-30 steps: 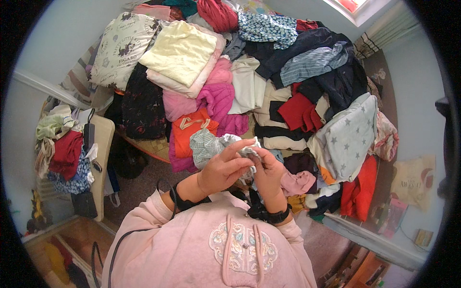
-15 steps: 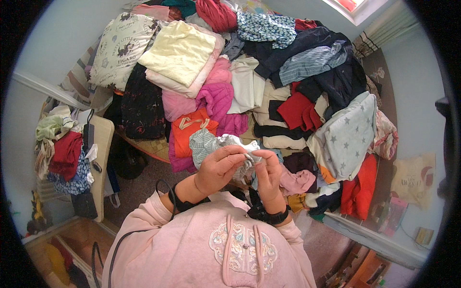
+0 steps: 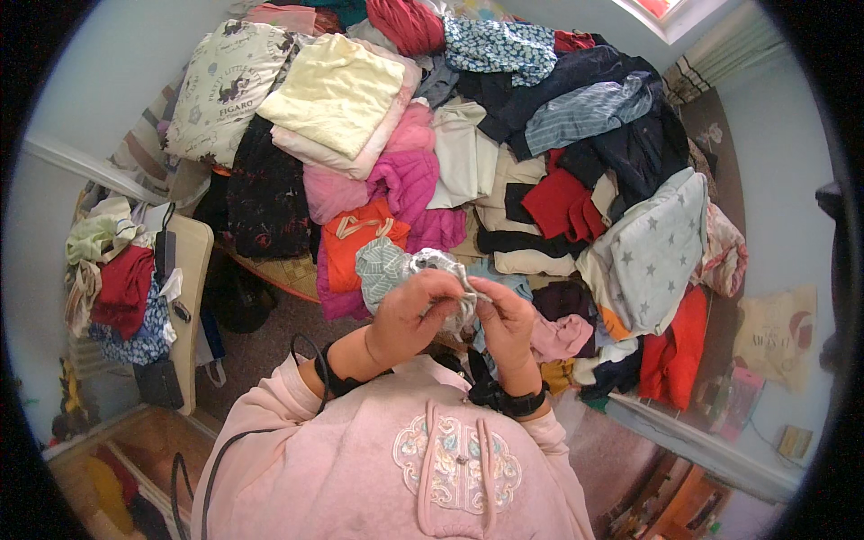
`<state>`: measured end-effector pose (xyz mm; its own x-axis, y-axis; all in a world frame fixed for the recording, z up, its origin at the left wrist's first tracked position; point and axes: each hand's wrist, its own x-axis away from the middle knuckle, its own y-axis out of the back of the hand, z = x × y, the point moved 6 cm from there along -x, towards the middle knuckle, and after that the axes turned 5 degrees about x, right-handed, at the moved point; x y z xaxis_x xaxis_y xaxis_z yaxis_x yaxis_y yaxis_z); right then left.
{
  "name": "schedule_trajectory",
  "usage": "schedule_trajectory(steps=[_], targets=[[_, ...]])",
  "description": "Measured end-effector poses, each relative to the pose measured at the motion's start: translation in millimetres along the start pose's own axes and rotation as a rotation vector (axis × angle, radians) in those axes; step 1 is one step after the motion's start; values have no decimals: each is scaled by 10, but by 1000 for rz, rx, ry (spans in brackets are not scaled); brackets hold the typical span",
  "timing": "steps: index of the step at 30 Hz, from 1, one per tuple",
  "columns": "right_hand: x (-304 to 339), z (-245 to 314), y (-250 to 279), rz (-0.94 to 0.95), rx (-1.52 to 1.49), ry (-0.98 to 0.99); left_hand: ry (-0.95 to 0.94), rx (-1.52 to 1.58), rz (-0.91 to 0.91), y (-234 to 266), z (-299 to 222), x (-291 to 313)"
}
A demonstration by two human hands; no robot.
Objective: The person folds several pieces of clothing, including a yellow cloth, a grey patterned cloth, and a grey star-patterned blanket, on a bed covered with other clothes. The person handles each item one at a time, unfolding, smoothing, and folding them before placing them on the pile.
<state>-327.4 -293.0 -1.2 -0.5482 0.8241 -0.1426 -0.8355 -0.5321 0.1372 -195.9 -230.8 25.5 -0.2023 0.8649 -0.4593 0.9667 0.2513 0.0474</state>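
Note:
A small crumpled piece of grey-and-white fabric [image 3: 438, 259] is pinched between my two hands, in front of my chest. My left hand [image 3: 416, 310] grips it with thumb and forefinger, the other fingers curled. My right hand [image 3: 506, 319] closes on its edge close by, fingertips nearly meeting the left ones. The fabric's exact kind cannot be made out. Just left of it shows a pale green patterned cloth [image 3: 380, 268]; whether the two are one piece is unclear. An orange bag-like item with cream straps [image 3: 362, 236] lies behind.
A large heap of clothes covers the bed ahead, with a folded pale yellow cloth [image 3: 335, 94], a grey star-print blanket [image 3: 650, 247] and folded red garments [image 3: 558, 207]. At left, clothes hang over a chair [image 3: 200, 270]. A pink garment [image 3: 562, 335] lies right of my hands.
My hands have shifted slightly, the right one turning with its fingers curling more around the fabric's edge. The fabric between them has changed shape a little.

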Motion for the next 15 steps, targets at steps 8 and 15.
schedule_trajectory(steps=[8,15], targets=[[-72,-50,23,31,220,110,118,-270,112,-44,92,-122],[-79,-146,32,-23,145,25,181,-431,224,-40,96,-249]])
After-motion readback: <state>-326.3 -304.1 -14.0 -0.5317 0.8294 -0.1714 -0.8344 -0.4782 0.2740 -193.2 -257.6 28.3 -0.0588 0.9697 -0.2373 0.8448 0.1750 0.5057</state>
